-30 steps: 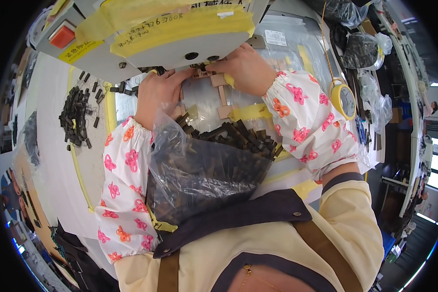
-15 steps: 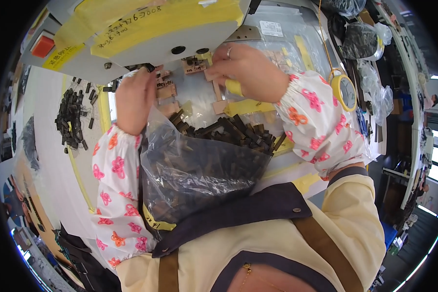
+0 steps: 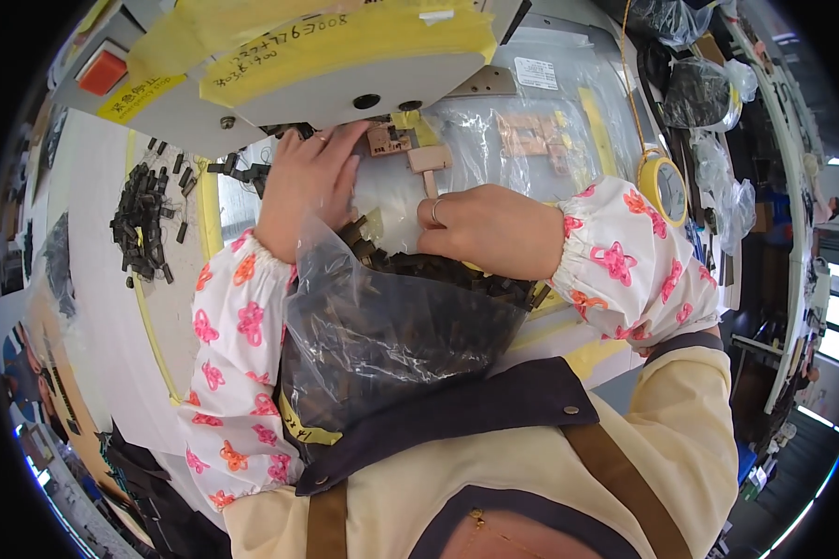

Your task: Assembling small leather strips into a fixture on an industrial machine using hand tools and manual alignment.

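Note:
My left hand (image 3: 309, 182) lies under the front of a grey machine, its fingers stretched toward a small pinkish-tan block (image 3: 387, 142) with dark bits on it. A second tan block (image 3: 430, 158), with a narrow strip running down from it, sits to the right. My right hand (image 3: 494, 228) is curled at the mouth of a clear plastic bag (image 3: 401, 326), over dark short pieces (image 3: 494, 287). Its fingertips are hidden, so what they hold, if anything, does not show. The bag lies against my front, between my forearms.
The machine housing (image 3: 345, 79) overhangs the work area, with a red button (image 3: 102, 72) at its left. A pile of dark small pieces (image 3: 144, 224) lies on the left. At the right are a roll of yellow tape (image 3: 664, 189) and plastic-wrapped tan pieces (image 3: 531, 135).
My right hand has come down from the tan blocks to the bag's mouth. My left hand has shifted right, its fingers now reaching to the block with dark bits. The view has shifted slightly.

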Action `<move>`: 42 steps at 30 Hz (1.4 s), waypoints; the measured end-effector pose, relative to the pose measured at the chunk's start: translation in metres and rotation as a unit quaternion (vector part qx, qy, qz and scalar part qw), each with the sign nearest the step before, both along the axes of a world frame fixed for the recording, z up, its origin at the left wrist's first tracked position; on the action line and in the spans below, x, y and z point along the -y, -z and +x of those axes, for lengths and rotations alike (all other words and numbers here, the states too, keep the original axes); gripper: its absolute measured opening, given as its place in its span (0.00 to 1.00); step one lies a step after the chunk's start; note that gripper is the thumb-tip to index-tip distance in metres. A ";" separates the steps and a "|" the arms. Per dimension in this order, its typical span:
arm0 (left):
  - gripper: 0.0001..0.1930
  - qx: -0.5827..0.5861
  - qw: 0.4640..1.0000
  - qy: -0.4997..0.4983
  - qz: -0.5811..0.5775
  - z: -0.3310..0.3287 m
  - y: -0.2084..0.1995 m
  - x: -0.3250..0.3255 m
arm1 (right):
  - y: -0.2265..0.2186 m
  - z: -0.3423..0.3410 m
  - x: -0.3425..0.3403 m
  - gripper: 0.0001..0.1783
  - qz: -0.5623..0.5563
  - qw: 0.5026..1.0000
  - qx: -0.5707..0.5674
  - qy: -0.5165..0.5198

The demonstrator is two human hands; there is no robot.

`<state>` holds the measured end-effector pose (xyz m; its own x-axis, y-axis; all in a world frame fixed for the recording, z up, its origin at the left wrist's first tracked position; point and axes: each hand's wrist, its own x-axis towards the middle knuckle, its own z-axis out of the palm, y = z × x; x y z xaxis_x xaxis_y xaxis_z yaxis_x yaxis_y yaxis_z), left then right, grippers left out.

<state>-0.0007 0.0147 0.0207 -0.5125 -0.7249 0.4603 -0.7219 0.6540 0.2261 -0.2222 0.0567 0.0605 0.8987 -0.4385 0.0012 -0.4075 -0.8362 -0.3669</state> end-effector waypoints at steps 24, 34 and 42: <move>0.07 -0.079 0.995 -0.051 0.033 0.001 0.018 0.016 | 0.036 -0.014 0.063 0.07 -0.023 0.957 0.214 0.195; 0.08 -0.104 0.992 -0.037 0.065 0.003 0.009 0.009 | 0.031 -0.017 0.070 0.07 -0.008 0.962 0.201 0.187; 0.13 -0.058 0.995 0.001 0.083 -0.001 0.002 0.007 | 0.034 -0.018 0.073 0.08 -0.028 0.963 0.207 0.171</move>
